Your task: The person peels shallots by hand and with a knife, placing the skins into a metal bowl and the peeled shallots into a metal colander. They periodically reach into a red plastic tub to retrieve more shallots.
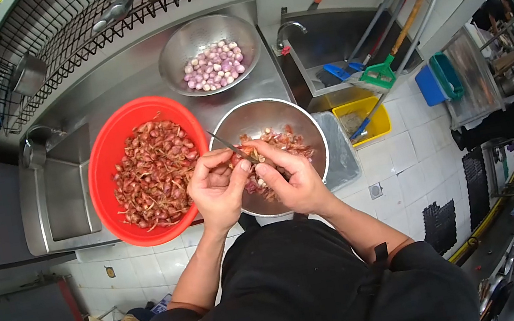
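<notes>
Both my hands are close together over a steel bowl with loose shallot skins in it. My right hand is closed round a small knife, its thin blade pointing up and left past my left fingers. My left hand pinches a shallot against the blade; the fingers hide much of it. To the left, a red basin is filled with unpeeled shallots. Behind the bowl, a steel colander holds peeled, pale purple shallots.
A steel sink lies at the left and a deeper sink at the back right. A wire rack hangs above the counter. Brooms, a green dustpan and a yellow tub stand on the right. Other people are at the lower left and far right.
</notes>
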